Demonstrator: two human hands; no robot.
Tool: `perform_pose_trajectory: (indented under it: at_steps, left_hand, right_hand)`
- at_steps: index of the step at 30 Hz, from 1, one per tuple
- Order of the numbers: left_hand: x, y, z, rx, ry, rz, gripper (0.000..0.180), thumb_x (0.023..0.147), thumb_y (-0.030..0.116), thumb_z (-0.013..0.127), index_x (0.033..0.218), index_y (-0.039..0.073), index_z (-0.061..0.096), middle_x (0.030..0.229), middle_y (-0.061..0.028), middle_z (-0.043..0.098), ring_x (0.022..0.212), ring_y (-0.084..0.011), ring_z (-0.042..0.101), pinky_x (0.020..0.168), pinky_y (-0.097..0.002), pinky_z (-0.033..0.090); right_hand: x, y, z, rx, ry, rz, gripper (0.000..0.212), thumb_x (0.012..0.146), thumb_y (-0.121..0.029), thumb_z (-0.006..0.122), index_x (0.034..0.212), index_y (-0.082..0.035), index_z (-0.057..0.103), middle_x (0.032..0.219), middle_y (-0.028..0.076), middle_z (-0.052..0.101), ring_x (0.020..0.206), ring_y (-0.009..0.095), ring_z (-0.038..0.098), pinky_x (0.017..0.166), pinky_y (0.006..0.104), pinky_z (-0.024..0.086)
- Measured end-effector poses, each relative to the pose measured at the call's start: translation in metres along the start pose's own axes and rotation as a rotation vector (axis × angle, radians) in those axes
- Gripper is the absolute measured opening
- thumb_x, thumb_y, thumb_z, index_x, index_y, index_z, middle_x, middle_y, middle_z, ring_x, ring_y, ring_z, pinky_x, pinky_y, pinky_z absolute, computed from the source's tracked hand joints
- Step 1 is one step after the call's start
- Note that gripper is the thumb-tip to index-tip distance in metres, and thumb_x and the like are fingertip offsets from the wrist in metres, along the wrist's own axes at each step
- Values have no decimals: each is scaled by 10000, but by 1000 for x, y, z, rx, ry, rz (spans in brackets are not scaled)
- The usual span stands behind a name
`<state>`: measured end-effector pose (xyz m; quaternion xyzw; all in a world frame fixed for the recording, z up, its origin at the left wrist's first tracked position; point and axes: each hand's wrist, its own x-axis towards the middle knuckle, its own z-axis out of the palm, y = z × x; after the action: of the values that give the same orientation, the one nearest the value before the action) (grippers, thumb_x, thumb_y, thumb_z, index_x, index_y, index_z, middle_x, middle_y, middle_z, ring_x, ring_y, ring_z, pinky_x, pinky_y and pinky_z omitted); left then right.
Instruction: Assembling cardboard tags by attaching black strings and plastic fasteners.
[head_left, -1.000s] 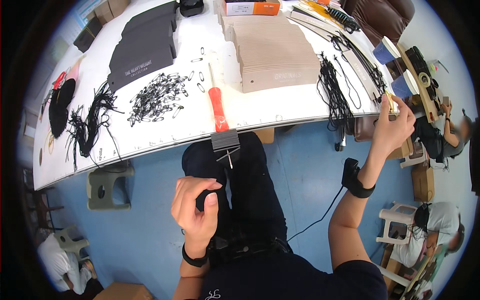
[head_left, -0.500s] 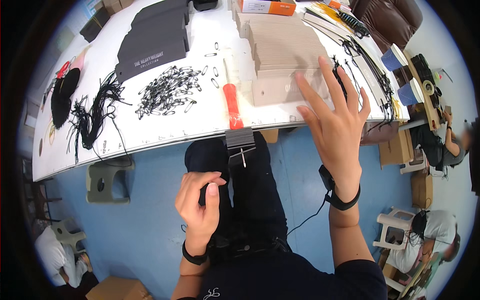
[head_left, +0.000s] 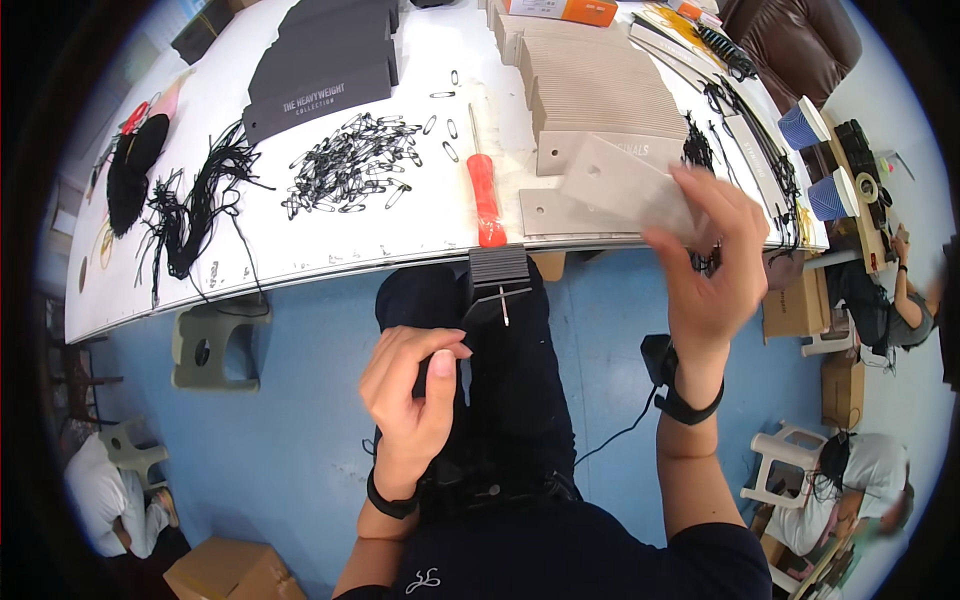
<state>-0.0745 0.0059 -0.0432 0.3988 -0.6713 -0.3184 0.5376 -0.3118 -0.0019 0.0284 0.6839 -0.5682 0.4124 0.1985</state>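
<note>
My right hand [head_left: 715,245] grips a beige card tag [head_left: 620,185] with a punched hole, thumb and fingers on its right end. Motion blurs the tag. It is tilted above another beige tag [head_left: 540,212] lying at the table's front edge. Behind it stands a long row of beige tags [head_left: 590,75], overlapping one another. My left hand [head_left: 408,385] hangs over my lap with its fingers curled toward the thumb; the inside of the hand is hidden. Just beyond it, a ridged black block [head_left: 498,268] with a thin metal rod sits at the table edge.
A red-handled screwdriver [head_left: 484,200] lies behind the block. Leftward are a pile of black safety pins [head_left: 350,165], black cords [head_left: 195,220] and stacked black tags [head_left: 325,65]. Paper cups [head_left: 832,195] stand at right. A stool [head_left: 215,350] is under the table; other people sit nearby.
My right hand has closed on a beige tag from the front of the row and drawn it nearer. Another tag now lies at the table edge. My left hand stays curled.
</note>
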Motion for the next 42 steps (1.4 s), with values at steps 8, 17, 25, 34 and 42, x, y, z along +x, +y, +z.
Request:
perform_pose_trajectory:
  at_steps: [8, 17, 25, 34, 42]
  left_hand:
    - [6, 9, 4, -146, -109, 37, 130, 850, 75, 598, 916, -29, 641, 843, -124, 661, 729, -230, 618, 680, -300, 468]
    - [18, 14, 24, -9, 39, 70, 60, 791, 15, 670, 819, -16, 627, 739, -99, 634, 634, -226, 582, 592, -290, 432]
    - [26, 14, 14, 201, 32, 252, 94, 787, 38, 672, 762, -8, 594, 642, -84, 551, 566, -237, 524, 545, -314, 389]
    - [30, 13, 17, 336, 39, 431, 122, 782, 87, 689, 748, 21, 593, 649, -56, 566, 566, -222, 538, 516, -304, 383]
    - [34, 13, 15, 341, 45, 395, 100, 788, 51, 683, 773, 7, 594, 675, -80, 591, 590, -242, 560, 505, -305, 418]
  right_hand:
    - [-95, -40, 39, 402, -24, 38, 552, 592, -167, 852, 1058, -58, 574, 814, 67, 597, 678, 240, 514, 639, 341, 386]
    - [-103, -48, 52, 477, -52, 176, 464, 678, -170, 808, 1041, -17, 564, 817, 106, 617, 676, 259, 533, 658, 346, 404]
    - [-72, -11, 12, 327, 274, 325, 244, 794, -66, 695, 1003, 9, 593, 935, 119, 614, 799, 213, 545, 683, 305, 450]
    - [-60, 26, -12, -188, 216, 225, 334, 605, -90, 837, 886, -75, 657, 890, 36, 569, 814, 189, 498, 733, 313, 366]
    - [-56, 31, -19, -144, 220, 188, 230, 609, 14, 790, 788, -56, 664, 887, 42, 582, 767, 168, 496, 703, 279, 388]
